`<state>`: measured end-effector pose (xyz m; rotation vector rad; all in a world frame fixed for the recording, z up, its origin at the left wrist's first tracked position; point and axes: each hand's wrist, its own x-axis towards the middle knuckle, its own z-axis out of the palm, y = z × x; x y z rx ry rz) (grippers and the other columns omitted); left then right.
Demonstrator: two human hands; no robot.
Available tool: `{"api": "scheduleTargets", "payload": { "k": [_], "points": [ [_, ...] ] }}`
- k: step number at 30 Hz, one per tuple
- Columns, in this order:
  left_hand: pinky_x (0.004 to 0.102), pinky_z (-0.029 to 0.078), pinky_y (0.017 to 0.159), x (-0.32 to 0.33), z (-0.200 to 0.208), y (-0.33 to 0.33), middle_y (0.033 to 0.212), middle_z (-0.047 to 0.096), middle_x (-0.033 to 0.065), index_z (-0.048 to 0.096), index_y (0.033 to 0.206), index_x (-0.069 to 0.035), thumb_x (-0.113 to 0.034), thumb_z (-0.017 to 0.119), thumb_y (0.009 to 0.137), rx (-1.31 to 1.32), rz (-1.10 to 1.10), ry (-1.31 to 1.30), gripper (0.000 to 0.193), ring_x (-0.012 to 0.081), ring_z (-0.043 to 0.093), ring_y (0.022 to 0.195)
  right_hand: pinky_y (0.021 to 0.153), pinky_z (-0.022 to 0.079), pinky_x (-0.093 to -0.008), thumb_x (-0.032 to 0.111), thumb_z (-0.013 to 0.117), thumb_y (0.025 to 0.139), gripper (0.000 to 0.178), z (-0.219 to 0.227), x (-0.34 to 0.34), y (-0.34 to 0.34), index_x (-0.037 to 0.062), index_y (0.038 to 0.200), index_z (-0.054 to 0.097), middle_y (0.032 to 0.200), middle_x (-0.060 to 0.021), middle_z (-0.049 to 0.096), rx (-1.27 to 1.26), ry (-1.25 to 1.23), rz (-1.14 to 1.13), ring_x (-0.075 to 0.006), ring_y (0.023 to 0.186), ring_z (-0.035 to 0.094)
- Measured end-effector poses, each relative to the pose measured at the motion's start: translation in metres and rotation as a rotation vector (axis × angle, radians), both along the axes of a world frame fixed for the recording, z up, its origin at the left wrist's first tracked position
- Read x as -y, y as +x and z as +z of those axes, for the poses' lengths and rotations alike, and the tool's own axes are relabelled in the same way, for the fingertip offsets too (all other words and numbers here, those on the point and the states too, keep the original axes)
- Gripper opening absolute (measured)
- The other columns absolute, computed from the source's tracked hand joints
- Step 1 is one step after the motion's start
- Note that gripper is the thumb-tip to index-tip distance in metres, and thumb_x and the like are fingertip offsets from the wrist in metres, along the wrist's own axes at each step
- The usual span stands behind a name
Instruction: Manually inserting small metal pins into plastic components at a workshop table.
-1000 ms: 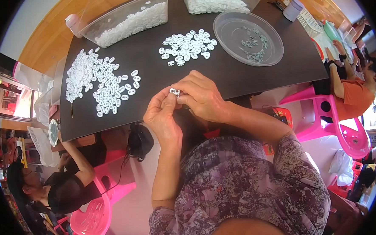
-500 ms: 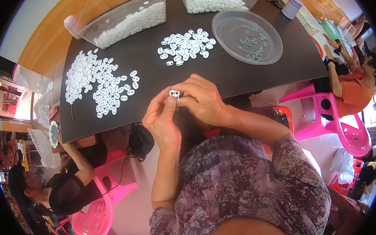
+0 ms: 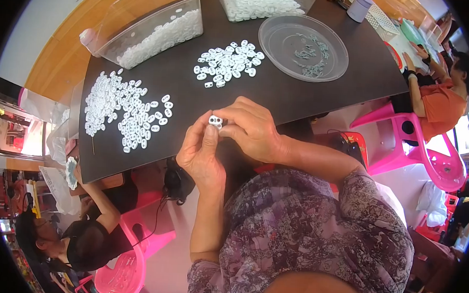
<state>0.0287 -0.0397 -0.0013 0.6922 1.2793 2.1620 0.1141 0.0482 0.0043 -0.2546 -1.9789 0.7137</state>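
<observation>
Between my two hands, just off the table's near edge, is a small white plastic piece (image 3: 215, 121) with dark holes in its face. My left hand (image 3: 203, 150) pinches it from below with thumb and fingers. From the other side, the fingertips of my right hand (image 3: 251, 129) close on the same piece. Beyond my hands lies a loose pile of similar white two-holed pieces (image 3: 228, 62). To the left spreads a larger heap of white oval pieces (image 3: 135, 115) with dark marks. A round clear tray (image 3: 281, 61) at the right holds small grey-green parts.
Two clear bins, one at the back left (image 3: 161, 34) and one at the back middle (image 3: 263, 5), hold many white pieces. A lidded cup (image 3: 359, 9) stands at the far right corner of the dark table (image 3: 300, 99). People sit on pink chairs (image 3: 122, 268) at both sides.
My view has shifted slightly, so the table and heaps sit a little differently. Both hands keep their pinch, and the white piece between them is turned slightly.
</observation>
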Motion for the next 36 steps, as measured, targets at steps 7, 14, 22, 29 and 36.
{"api": "scheduleTargets", "payload": {
  "k": [7,14,22,29,36],
  "points": [
    [0.0232,0.047,0.073,-0.002,-0.010,0.000,0.091,0.061,0.0062,0.062,0.102,0.007,-0.001,0.061,0.084,-0.068,-0.008,0.039,0.020,0.0119,0.057,0.082,0.057,0.045,-0.0311,-0.002,0.066,0.069,0.026,-0.001,-0.004,0.006,-0.0027,0.094,0.062,0.081,-0.0103,0.063,-0.041,0.027,0.033,-0.0227,0.066,0.056],
    [0.0234,0.047,0.071,-0.012,-0.011,0.010,0.089,0.061,0.0060,0.063,0.099,0.007,-0.005,0.063,0.083,-0.168,0.145,0.095,0.020,0.0122,0.056,0.078,0.057,0.045,-0.0315,-0.002,0.067,0.068,0.027,-0.001,-0.005,0.005,-0.0027,0.094,0.062,0.081,-0.0106,0.063,-0.098,0.024,0.039,-0.0229,0.066,0.056],
    [0.0238,0.047,0.068,-0.016,-0.009,0.013,0.086,0.062,0.0085,0.062,0.094,0.006,-0.010,0.064,0.084,0.008,0.090,0.094,0.019,0.0119,0.056,0.072,0.055,0.043,-0.0315,-0.003,0.066,0.068,0.026,-0.003,-0.006,0.004,-0.0026,0.094,0.061,0.076,-0.0093,0.061,-0.099,-0.041,0.033,-0.0221,0.064,0.054],
    [0.0231,0.046,0.066,-0.017,-0.014,0.008,0.086,0.062,0.0077,0.061,0.095,0.006,-0.012,0.064,0.085,-0.126,0.126,0.082,0.021,0.0111,0.055,0.072,0.056,0.043,-0.0311,-0.002,0.066,0.069,0.025,-0.004,-0.007,0.002,-0.0030,0.093,0.061,0.074,-0.0089,0.059,-0.116,-0.043,0.010,-0.0217,0.064,0.053],
    [0.0227,0.047,0.066,-0.022,-0.005,0.007,0.090,0.062,0.0079,0.060,0.101,0.007,-0.012,0.063,0.085,-0.090,0.095,0.099,0.025,0.0110,0.056,0.073,0.056,0.042,-0.0309,-0.002,0.067,0.068,0.028,0.000,-0.006,0.003,-0.0024,0.096,0.060,0.075,-0.0081,0.059,-0.084,-0.107,0.007,-0.0202,0.065,0.053]
  ]
}}
